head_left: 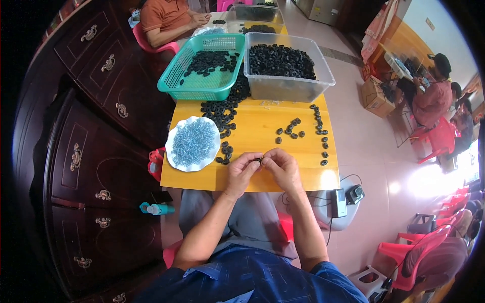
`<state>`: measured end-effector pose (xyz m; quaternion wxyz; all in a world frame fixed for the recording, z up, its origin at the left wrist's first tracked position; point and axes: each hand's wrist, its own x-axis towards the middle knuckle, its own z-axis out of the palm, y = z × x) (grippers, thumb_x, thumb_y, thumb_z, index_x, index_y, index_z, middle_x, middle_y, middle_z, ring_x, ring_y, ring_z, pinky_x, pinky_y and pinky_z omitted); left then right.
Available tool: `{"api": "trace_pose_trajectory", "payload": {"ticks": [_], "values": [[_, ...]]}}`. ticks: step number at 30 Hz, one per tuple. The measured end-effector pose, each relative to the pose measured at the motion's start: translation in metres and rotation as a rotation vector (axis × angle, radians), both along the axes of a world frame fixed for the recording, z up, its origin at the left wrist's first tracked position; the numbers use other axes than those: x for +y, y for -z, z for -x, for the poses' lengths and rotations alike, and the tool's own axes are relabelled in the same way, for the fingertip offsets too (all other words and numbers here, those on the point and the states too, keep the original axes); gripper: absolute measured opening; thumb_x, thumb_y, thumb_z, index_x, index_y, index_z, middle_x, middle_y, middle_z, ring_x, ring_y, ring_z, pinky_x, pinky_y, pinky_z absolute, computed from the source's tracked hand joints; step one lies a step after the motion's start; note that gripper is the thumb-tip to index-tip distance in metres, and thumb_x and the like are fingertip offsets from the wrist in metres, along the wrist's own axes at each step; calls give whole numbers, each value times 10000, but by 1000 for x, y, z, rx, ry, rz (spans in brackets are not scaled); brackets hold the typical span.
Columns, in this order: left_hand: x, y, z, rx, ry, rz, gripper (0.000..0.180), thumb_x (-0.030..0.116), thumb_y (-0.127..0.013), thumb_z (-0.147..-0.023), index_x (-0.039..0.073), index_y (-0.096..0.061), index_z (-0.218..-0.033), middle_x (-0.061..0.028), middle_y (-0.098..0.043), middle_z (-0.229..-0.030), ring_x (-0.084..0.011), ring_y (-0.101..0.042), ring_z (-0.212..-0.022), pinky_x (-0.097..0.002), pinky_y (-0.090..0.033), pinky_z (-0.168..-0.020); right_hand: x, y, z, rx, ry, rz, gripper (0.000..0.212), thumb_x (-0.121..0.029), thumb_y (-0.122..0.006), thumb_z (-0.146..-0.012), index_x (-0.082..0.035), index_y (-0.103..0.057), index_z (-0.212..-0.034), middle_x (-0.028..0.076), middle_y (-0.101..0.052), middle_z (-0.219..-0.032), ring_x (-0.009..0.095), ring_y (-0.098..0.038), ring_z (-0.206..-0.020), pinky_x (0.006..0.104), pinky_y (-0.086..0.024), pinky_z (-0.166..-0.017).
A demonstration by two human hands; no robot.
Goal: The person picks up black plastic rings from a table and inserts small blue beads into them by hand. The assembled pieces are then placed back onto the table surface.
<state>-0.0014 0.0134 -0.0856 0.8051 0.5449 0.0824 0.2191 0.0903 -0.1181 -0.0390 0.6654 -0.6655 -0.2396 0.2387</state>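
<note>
Near the front edge of the yellow table, my left hand (242, 171) and my right hand (283, 169) meet fingertip to fingertip. Both pinch one small black oval piece (259, 160), mostly covered by the fingers. To the left of my left hand stands a white scalloped plate (216, 155) heaped with small clear-blue pieces (192, 142). Loose black oval pieces with a hole (217, 113) lie in a pile behind and beside the plate. Several more black pieces (290, 130) sit beyond my right hand, and a row of them (319, 126) runs along the right edge.
A green basket (199, 94) and a clear plastic bin (288, 88), both with black pieces, stand at the table's back. Across the table sits a person in an orange shirt (164, 20). Dark wooden cabinets (111, 166) close in the left. Other people (434, 98) sit at the right.
</note>
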Motion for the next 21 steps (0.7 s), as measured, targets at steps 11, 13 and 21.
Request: {"api": "trace_pose_trajectory", "payload": {"ticks": [11, 13, 21], "values": [[2, 9, -4, 42, 4, -65, 207, -20, -640, -922, -1, -623, -1128, -26, -650, -993, -86, -613, -861, -238, -518, -811, -13, 3, -14, 32, 35, 1, 160, -82, -649, -955, 11, -685, -1081, 6, -670, -857, 77, -597, -793, 235, -494, -734], [4, 5, -3, 64, 48, 5, 201, 1, -656, -921, 1, -623, -1120, -26, -657, -996, -87, -619, -854, -241, -523, -806, -14, 4, -14, 40, 22, -11, 167, -83, -650, -956, 13, -686, -1088, 11, -676, -868, 81, -601, -797, 238, -500, -745], [3, -2, -2, 21, 49, 39, 189, 2, -641, -936, 0, -627, -1124, -10, -651, -938, -71, -623, -829, -222, -526, -785, -13, 4, -10, -42, -16, 20, 148, -88, -650, -957, 11, -685, -1062, 15, -688, -886, 69, -611, -820, 237, -504, -749]]}}
